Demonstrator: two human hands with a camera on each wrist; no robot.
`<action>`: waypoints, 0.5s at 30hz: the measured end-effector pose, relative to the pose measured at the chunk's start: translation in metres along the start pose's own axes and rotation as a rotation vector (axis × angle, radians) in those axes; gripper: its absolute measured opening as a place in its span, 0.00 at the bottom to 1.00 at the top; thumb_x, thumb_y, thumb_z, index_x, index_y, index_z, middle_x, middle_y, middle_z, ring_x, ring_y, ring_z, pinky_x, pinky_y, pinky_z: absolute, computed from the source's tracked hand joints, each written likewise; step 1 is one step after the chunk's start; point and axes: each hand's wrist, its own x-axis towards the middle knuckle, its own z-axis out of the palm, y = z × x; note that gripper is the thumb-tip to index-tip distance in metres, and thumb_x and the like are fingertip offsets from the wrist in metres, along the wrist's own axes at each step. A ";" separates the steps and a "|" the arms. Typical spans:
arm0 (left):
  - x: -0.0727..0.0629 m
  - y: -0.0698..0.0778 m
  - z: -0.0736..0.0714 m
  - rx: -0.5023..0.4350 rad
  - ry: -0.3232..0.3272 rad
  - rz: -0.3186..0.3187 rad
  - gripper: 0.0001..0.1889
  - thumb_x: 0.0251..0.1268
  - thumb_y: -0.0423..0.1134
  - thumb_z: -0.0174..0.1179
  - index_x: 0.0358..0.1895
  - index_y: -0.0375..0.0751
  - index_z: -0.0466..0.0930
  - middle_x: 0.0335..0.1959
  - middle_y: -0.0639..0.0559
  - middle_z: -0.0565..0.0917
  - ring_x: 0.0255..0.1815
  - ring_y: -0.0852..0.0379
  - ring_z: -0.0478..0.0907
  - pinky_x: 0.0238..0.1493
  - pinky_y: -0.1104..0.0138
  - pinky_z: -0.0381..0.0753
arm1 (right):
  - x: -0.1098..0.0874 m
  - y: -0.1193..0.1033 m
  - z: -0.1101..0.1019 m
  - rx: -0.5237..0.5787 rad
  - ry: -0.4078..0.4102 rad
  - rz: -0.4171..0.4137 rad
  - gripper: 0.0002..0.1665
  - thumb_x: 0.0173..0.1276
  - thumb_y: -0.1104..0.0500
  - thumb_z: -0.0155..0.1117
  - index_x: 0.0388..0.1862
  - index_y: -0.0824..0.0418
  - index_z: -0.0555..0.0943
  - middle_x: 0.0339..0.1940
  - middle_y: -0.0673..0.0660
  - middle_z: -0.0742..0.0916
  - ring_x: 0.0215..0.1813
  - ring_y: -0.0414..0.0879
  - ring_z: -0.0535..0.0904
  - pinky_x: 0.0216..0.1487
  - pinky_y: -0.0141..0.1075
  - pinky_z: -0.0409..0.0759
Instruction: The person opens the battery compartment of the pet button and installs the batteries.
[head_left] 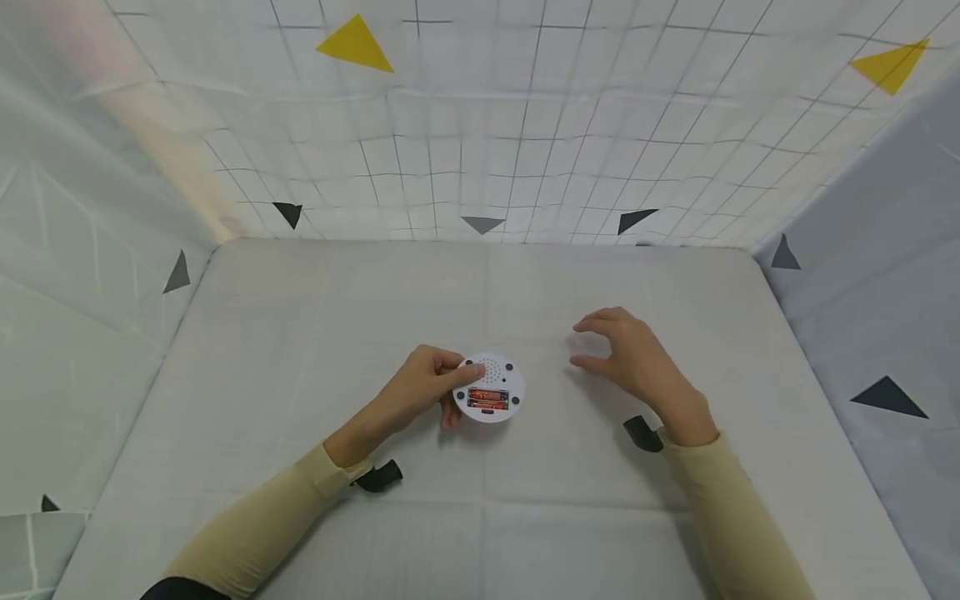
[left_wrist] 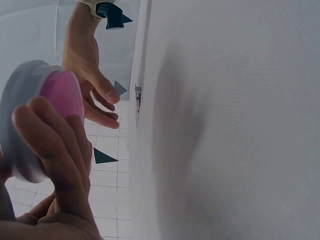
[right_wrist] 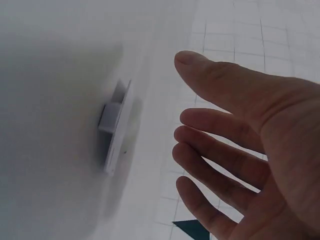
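A round white device point(head_left: 512, 385) is held underside up over the table, with speaker holes, several dark round feet and an uncovered battery compartment. Two red batteries point(head_left: 487, 399) lie side by side in that compartment. My left hand point(head_left: 416, 383) grips the device's left edge, thumb across the underside. In the left wrist view the opposite face shows a pink part point(left_wrist: 65, 95). To the right, my right hand point(head_left: 633, 354) hovers with thumb and fingers apart, holding nothing. A thin white piece with a raised block point(right_wrist: 119, 125) lies near it in the right wrist view.
A white cloth covers the table point(head_left: 337, 308). Behind stands a white gridded curtain point(head_left: 555, 150) with yellow and dark triangles, and pale sheets hang at both sides. A black strap piece point(head_left: 380, 476) juts from the left wrist, another point(head_left: 643, 434) from the right.
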 end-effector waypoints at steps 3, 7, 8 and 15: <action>0.000 0.001 0.000 -0.006 -0.002 0.006 0.13 0.76 0.44 0.65 0.41 0.35 0.87 0.23 0.43 0.88 0.13 0.54 0.79 0.18 0.64 0.81 | 0.000 0.006 -0.001 0.002 -0.044 0.033 0.27 0.63 0.55 0.82 0.58 0.64 0.86 0.61 0.63 0.86 0.67 0.62 0.79 0.69 0.59 0.76; -0.001 0.002 0.000 -0.018 -0.005 0.004 0.13 0.76 0.44 0.65 0.41 0.35 0.87 0.24 0.43 0.88 0.13 0.54 0.79 0.18 0.66 0.80 | -0.001 0.011 -0.002 0.005 -0.095 0.030 0.26 0.62 0.55 0.83 0.56 0.65 0.87 0.58 0.64 0.88 0.64 0.62 0.80 0.68 0.60 0.77; 0.000 0.002 0.000 -0.021 -0.006 0.003 0.13 0.76 0.44 0.66 0.41 0.35 0.87 0.24 0.43 0.88 0.13 0.55 0.78 0.18 0.67 0.80 | -0.001 0.012 -0.002 0.006 -0.105 0.022 0.26 0.61 0.56 0.83 0.55 0.66 0.88 0.57 0.64 0.88 0.63 0.62 0.81 0.67 0.60 0.78; -0.001 0.002 0.000 -0.021 -0.005 0.002 0.13 0.76 0.43 0.66 0.41 0.35 0.87 0.24 0.43 0.88 0.13 0.55 0.78 0.18 0.66 0.80 | -0.002 0.017 -0.003 0.009 -0.152 -0.005 0.20 0.60 0.63 0.82 0.50 0.66 0.88 0.52 0.63 0.89 0.60 0.62 0.82 0.65 0.59 0.78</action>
